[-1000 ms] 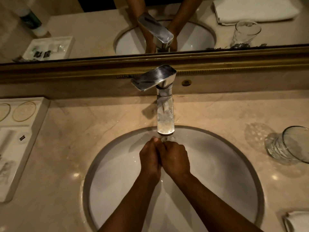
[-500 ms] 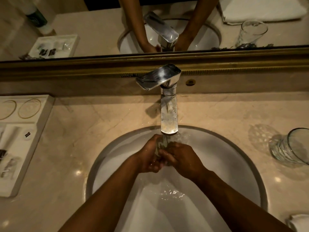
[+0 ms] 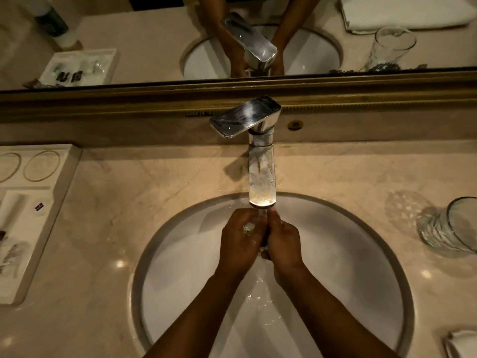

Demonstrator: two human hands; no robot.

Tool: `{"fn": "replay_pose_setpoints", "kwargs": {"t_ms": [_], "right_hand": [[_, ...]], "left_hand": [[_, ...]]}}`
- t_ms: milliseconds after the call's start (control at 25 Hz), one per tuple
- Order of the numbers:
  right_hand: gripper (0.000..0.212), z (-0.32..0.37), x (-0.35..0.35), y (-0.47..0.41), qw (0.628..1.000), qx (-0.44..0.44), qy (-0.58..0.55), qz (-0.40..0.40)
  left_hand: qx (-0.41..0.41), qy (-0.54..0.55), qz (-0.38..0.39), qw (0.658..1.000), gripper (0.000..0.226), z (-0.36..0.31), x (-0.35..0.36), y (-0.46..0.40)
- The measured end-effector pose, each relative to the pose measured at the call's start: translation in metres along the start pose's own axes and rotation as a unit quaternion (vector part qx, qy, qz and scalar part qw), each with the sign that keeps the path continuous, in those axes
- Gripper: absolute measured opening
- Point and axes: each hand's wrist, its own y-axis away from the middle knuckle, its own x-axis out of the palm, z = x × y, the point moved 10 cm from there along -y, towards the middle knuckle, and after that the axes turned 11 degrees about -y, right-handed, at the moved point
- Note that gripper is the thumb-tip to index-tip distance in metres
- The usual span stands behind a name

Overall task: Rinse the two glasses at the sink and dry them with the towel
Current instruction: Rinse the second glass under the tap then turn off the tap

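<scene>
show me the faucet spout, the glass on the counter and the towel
faucet spout (image 3: 262, 182): head view, middle of the wet chrome spout above the basin.
glass on the counter (image 3: 446, 228): head view, patterned side wall, right of the sink.
towel (image 3: 464, 343): head view, white folded corner at the bottom right edge.

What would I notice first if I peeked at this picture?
Two hands, the left hand and right hand, pressed together under the shiny faucet with water running into the round white sink. A glass stands on the counter at the right edge.
</scene>
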Motion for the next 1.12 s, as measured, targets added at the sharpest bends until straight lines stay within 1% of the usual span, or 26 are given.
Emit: {"fn": "replay_pose_setpoints", "kwargs": {"t_ms": [40, 80, 120, 160, 200, 240, 280, 320, 360, 400, 440, 520, 560, 600, 640, 720, 760, 840, 920, 960, 1040, 1080, 1120], "right_hand": [[0.044, -0.007, 0.003, 0.004, 0.997, 0.053, -0.056, -0.005], [0.044, -0.014, 0.006, 0.006, 0.991, 0.089, -0.096, -0.004], [0.045, -0.015, 0.008, 0.008, 0.989, 0.101, -0.112, -0.002], [0.044, -0.014, 0.01, 0.009, 0.989, 0.096, -0.114, -0.001], [0.044, -0.012, 0.009, 0.009, 0.991, 0.08, -0.109, -0.008], [0.045, -0.008, 0.006, 0.01, 0.994, 0.052, -0.092, -0.02], [0.044, -0.003, 0.003, 0.011, 0.997, 0.014, -0.064, -0.034], [0.043, 0.003, -0.001, 0.014, 0.998, -0.022, -0.034, -0.045], [0.043, 0.007, -0.004, 0.016, 0.998, -0.044, -0.014, -0.054], [0.043, 0.009, -0.005, 0.016, 0.997, -0.045, -0.013, -0.057], [0.043, 0.006, -0.005, 0.014, 0.997, -0.02, -0.043, -0.055], [0.043, -0.008, -0.005, 0.003, 0.988, 0.079, -0.129, -0.042], [0.042, -0.016, -0.001, -0.002, 0.979, 0.131, -0.157, -0.021], [0.04, -0.023, 0.003, -0.004, 0.968, 0.173, -0.182, 0.001], [0.036, -0.03, 0.005, -0.007, 0.956, 0.203, -0.211, 0.017], [0.028, -0.043, 0.009, -0.008, 0.928, 0.248, -0.276, 0.04], [0.027, -0.05, 0.014, -0.005, 0.91, 0.273, -0.309, 0.051], [0.03, -0.059, 0.022, 0.004, 0.874, 0.307, -0.371, 0.067], [0.03, -0.071, 0.021, 0.005, 0.86, 0.315, -0.398, 0.062], [0.028, -0.074, 0.019, 0.004, 0.857, 0.315, -0.403, 0.059], [0.025, -0.078, 0.015, 0.003, 0.861, 0.312, -0.4, 0.043], [0.026, -0.077, 0.012, 0.003, 0.869, 0.303, -0.39, 0.036], [0.03, -0.076, 0.01, 0.003, 0.88, 0.291, -0.376, 0.028]], "left_hand": [[0.062, -0.083, -0.017, 0.994, 0.021, -0.008, -0.003, 0.003], [0.095, -0.134, -0.039, 0.986, 0.021, -0.016, -0.006, 0.006], [0.088, -0.151, -0.051, 0.983, 0.02, -0.021, -0.007, 0.008], [0.055, -0.15, -0.058, 0.985, 0.019, -0.021, -0.007, 0.007], [0.004, -0.156, -0.05, 0.987, 0.019, -0.018, -0.007, 0.002], [-0.056, -0.192, -0.02, 0.98, 0.021, -0.012, -0.004, -0.007], [-0.116, -0.222, 0.037, 0.967, 0.023, -0.003, 0.0, -0.017], [-0.178, -0.215, 0.087, 0.956, 0.025, 0.009, 0.004, -0.024], [-0.227, -0.164, 0.124, 0.952, 0.024, 0.014, 0.011, -0.025], [-0.248, -0.109, 0.129, 0.954, 0.024, 0.012, 0.015, -0.021], [-0.219, -0.096, 0.096, 0.966, 0.026, 0.005, 0.013, -0.019], [-0.089, -0.154, -0.01, 0.984, 0.025, -0.016, 0.002, -0.008], [-0.038, -0.144, -0.027, 0.988, 0.024, -0.021, 0.002, -0.002], [-0.002, -0.121, -0.018, 0.992, 0.023, -0.022, 0.005, -0.003], [0.005, -0.078, -0.002, 0.997, 0.021, -0.019, 0.005, -0.005], [-0.037, 0.043, 0.034, 0.998, 0.014, -0.013, 0.006, -0.009], [-0.055, 0.098, 0.037, 0.993, 0.013, -0.012, 0.005, -0.01], [-0.088, 0.162, 0.032, 0.982, 0.018, -0.01, 0.005, -0.01], [-0.127, 0.219, 0.058, 0.966, 0.018, -0.006, 0.011, -0.004], [-0.137, 0.223, 0.086, 0.961, 0.018, -0.005, 0.017, 0.0], [-0.109, 0.13, 0.122, 0.978, 0.027, -0.006, 0.023, 0.008], [-0.095, 0.084, 0.095, 0.987, 0.024, -0.003, 0.019, 0.007], [-0.099, 0.072, 0.041, 0.992, 0.019, 0.003, 0.01, 0.003]]}}
